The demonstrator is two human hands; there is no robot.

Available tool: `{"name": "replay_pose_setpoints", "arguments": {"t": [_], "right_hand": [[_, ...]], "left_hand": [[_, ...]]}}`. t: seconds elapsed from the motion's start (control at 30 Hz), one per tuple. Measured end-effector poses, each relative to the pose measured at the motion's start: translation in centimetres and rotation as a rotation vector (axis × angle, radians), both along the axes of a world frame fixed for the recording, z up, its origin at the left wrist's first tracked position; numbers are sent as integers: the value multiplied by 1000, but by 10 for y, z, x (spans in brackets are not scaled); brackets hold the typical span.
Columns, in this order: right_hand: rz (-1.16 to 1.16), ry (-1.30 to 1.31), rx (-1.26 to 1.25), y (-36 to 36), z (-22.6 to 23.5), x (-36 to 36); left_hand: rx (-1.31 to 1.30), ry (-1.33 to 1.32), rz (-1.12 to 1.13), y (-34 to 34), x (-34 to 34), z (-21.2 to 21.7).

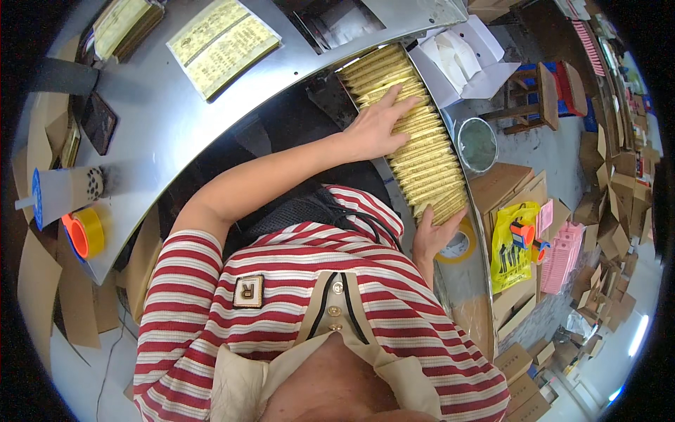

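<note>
Left arm: the elbow is bent out to the person's left, and the forearm crosses in front of the body toward the upper right. The left hand (373,131) lies palm down at the left edge of the row of gold packets (425,158). Its fingers are apart, with the foremost ones extended across the packet tops and the thumb set off nearer the body.

Right arm: the forearm is largely hidden by the striped shirt (281,320). The right hand (426,245) points away from the body at the near end of the row, with thumb and fingers apart and their tips against the packets. Whether they grip the last packet cannot be told.

The row is in a narrow metal-edged trough (460,287) at the person's right. Its long axis runs from the upper left, at the far end, to the lower right, at the near end. Each packet's own long axis lies crosswise to the row, roughly left to right; the packets are packed closely, one behind another.

A yellow tape roll (473,246) lies just beside the right hand. An open white box (485,81) and a round container (477,145) are beyond the trough's right edge.
</note>
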State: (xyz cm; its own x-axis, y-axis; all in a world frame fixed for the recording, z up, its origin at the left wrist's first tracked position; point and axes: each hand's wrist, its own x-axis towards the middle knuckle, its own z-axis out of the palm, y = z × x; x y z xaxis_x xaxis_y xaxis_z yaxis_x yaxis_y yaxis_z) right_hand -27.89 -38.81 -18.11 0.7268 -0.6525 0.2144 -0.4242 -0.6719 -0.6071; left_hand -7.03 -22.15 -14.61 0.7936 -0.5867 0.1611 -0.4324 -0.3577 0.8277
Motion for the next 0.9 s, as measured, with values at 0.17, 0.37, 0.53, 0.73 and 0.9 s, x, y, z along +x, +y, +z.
{"name": "replay_pose_setpoints", "arguments": {"t": [0.17,0.37,0.53,0.73,0.9], "right_hand": [[5,5,-16,0,-2,-1],[7,8,-51,-1,-3,-1],[6,17,-54,0,1,2],[9,13,-27,0,1,0],[29,-8,3,0,0,-1]], "left_hand": [[9,-18,17,1,-1,0],[48,-101,27,1,-1,-1],[-39,-41,30,2,1,-1],[-55,125,68,10,16,8],[117,-104,376,18,27,-1]]}}
